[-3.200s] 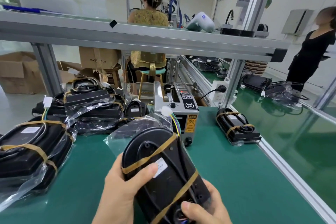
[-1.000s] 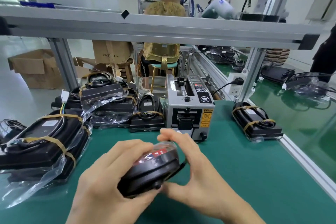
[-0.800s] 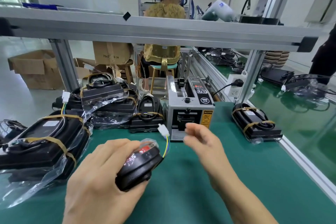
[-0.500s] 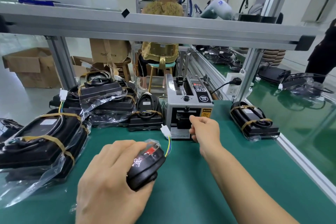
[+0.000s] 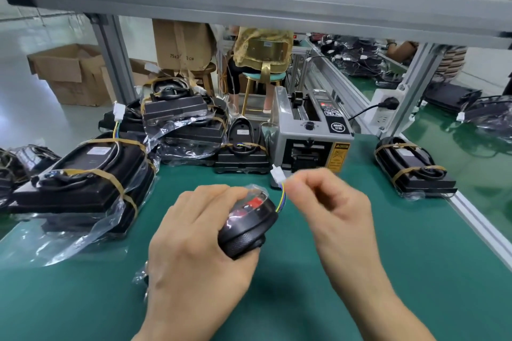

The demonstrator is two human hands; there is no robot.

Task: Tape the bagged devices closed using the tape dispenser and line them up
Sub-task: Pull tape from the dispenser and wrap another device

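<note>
My left hand (image 5: 194, 243) grips a black rounded device (image 5: 246, 227) in a clear bag, held on edge over the green table (image 5: 374, 271). A white connector (image 5: 277, 176) on coloured wires sticks out of the device's far end. My right hand (image 5: 338, 210) hovers just right of that connector, thumb and forefinger pinched together on a small pale strip of tape, blurred by motion. The grey tape dispenser (image 5: 310, 141) stands right behind the hands. One bagged device bound with tan tape (image 5: 412, 169) lies at the right edge.
A heap of bagged black devices (image 5: 83, 174) and more behind it (image 5: 182, 119) fill the left side. An aluminium rail (image 5: 476, 227) bounds the table on the right and a frame beam (image 5: 249, 0) crosses overhead. A person sits on a stool (image 5: 263, 63) beyond.
My right hand has drawn back from the dispenser's mouth toward the device, fingers now pinched. My left hand has kept its grip on the device, turned on edge since it was held flat.
</note>
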